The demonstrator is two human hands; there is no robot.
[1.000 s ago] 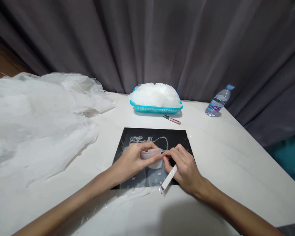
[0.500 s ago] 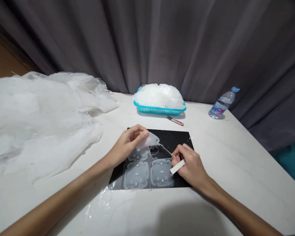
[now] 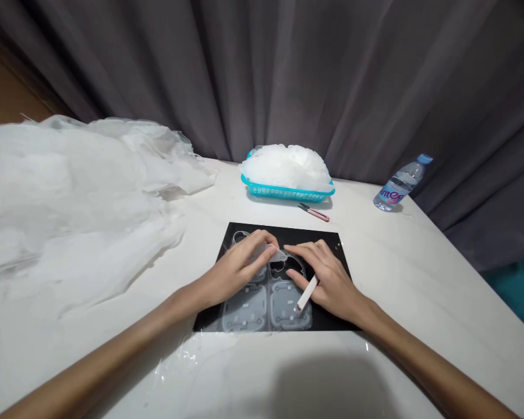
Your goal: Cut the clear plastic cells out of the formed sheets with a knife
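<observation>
My left hand [image 3: 243, 263] pinches a thin, translucent white moulded piece [image 3: 280, 255] between thumb and fingers, above a black board [image 3: 209, 317]. Close by on the right, my right hand [image 3: 330, 280] has its thumb and forefinger apart near the piece's edge. A slim white stick-like tool [image 3: 307, 294] is tucked in that hand, slanting down to the left; its working end cannot be made out. Under both hands, a translucent sheet of rounded-square moulded shapes [image 3: 244, 306] lies on the board, with an opened-out outline in its upper right part. My left fingers hide part of the sheet.
Behind the board stands a turquoise basket [image 3: 288, 192] heaped with white translucent pieces. Pink-handled thread snips [image 3: 317, 214] lie before it. A water bottle [image 3: 400, 185] stands at the right. A big pile of white translucent sheets [image 3: 70, 203] covers the table's left side.
The left hand lifted the piece up and left, while the right hand pulled a thin strand away from it. Now the hands are close together again, and the right thumb and forefinger have spread.
</observation>
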